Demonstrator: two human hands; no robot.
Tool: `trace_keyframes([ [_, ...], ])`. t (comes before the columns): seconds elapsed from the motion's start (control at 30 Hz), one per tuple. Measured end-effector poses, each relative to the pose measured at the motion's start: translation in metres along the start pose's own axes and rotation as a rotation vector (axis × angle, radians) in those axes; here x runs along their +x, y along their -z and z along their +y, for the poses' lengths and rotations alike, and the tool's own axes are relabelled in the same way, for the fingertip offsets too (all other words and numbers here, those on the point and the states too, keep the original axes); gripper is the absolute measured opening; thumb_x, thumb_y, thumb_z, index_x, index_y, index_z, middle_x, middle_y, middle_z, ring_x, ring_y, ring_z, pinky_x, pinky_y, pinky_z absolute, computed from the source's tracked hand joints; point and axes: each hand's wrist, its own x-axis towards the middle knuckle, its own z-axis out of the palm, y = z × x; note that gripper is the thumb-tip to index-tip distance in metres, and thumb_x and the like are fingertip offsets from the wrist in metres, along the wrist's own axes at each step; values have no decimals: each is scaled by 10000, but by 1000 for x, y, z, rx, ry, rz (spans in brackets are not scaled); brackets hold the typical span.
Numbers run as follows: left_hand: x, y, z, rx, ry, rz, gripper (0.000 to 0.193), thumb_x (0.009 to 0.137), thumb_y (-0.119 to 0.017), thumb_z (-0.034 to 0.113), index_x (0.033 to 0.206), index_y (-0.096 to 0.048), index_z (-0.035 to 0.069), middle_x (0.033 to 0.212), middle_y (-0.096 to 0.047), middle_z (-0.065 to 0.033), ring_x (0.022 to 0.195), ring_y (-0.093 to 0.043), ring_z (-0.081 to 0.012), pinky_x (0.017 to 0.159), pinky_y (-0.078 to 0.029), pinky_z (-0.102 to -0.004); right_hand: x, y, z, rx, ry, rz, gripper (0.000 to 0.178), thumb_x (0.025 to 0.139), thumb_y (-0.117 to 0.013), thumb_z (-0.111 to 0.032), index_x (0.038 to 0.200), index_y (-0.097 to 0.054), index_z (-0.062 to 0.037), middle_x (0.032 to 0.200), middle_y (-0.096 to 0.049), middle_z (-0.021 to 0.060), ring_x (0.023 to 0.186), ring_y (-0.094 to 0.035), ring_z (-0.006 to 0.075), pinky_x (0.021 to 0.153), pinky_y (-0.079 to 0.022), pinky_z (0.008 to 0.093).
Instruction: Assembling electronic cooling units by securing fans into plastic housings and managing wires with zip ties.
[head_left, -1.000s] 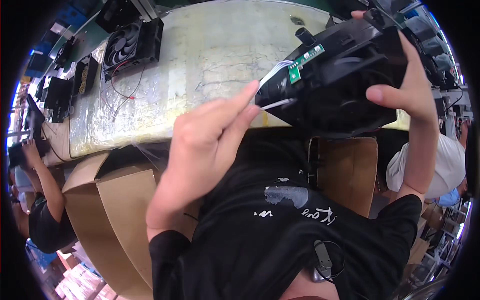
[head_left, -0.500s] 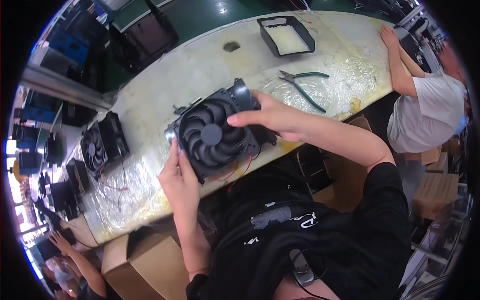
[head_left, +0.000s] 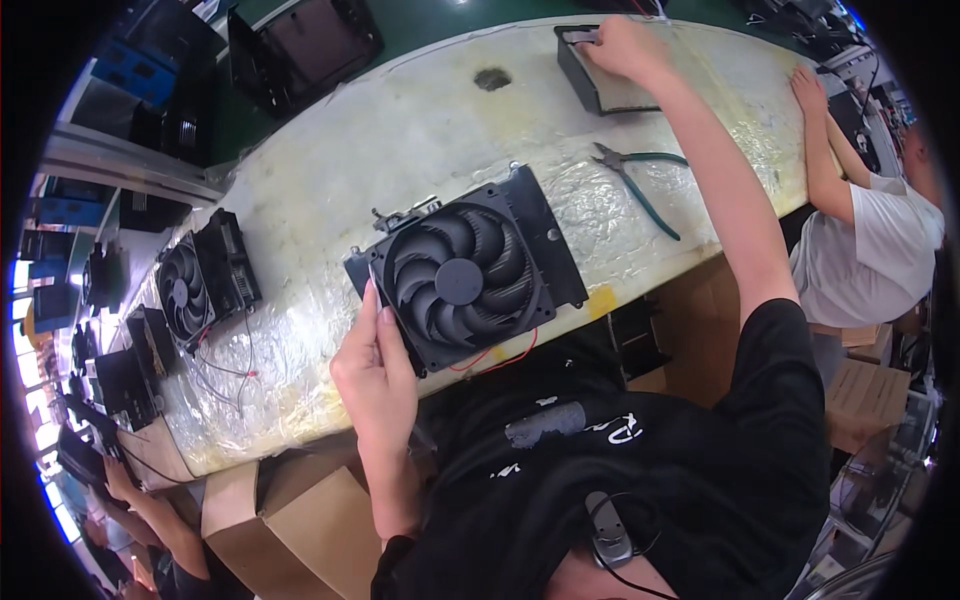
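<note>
A black cooling fan (head_left: 459, 281) on a dark bracket (head_left: 545, 235) lies tilted at the near edge of the table, red wire trailing below it. My left hand (head_left: 375, 375) grips its left corner between thumb and fingers. At the far side, my right hand (head_left: 628, 52) reaches into a black tray (head_left: 580, 80), its fingers pinched near a pale piece at the tray's left end. Whatever those fingers hold is too small to make out. Green-handled cutting pliers (head_left: 645, 195) rest between the tray and the fan.
Another fan unit (head_left: 195, 290) with loose wires stands at the left of the film-covered table (head_left: 330, 200). Open cardboard boxes (head_left: 300, 520) sit below the near edge. A co-worker's arm (head_left: 825, 150) rests on the table at right; another person's hand (head_left: 120, 480) shows at lower left.
My right hand has left the fan and moved to the far tray. The fan, still in my left hand, has shifted slightly right, and its bracket is now uncovered.
</note>
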Motion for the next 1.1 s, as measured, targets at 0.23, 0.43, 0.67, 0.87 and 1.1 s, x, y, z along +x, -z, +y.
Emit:
trace_keyframes([
  [0.23, 1, 1, -12, 5, -98, 2, 347, 997, -516, 54, 1336, -569, 4, 627, -418, 73, 567, -359, -5, 498, -284, -183, 2, -8, 30, 439, -110, -132, 307, 854, -707, -351, 888, -736, -48, 714, -671, 48, 519, -532, 116, 504, -430, 293],
  [0.43, 3, 1, -10, -75, -81, -30, 349, 998, -519, 63, 1339, -566, 5, 634, -446, 66, 579, -379, -4, 513, -302, -180, -34, 22, 19, 747, -160, -5, 349, 861, -733, -357, 936, -735, -16, 725, -658, 28, 520, -472, 56, 474, -369, 228],
  [0.67, -6, 15, -23, -214, -2, -56, 335, 981, -557, 45, 1312, -595, 9, 659, -522, 48, 543, -416, 0, 481, -329, -166, -53, 42, -23, 1264, 54, 95, 224, 923, -669, -140, 1098, -663, 0, 887, -706, 47, 693, -661, 120, 648, -543, 253],
  [0.87, -4, 26, -10, -219, -17, -43, 253, 920, -601, -9, 1164, -667, -36, 640, -547, -57, 552, -480, -83, 511, -381, -247, -122, 103, -106, 1389, 321, -32, 278, 942, -642, -93, 1201, -641, 6, 849, -700, 82, 613, -646, 103, 529, -522, 200],
  [1.1, -7, 28, -13, -418, 139, -83, 245, 937, -611, 25, 1169, -673, -27, 682, -583, -26, 554, -493, -43, 506, -383, -202, -179, 113, -195, 1201, 442, -416, 154, 896, -681, -28, 1017, -704, 65, 820, -721, 148, 617, -699, 136, 507, -556, 205],
])
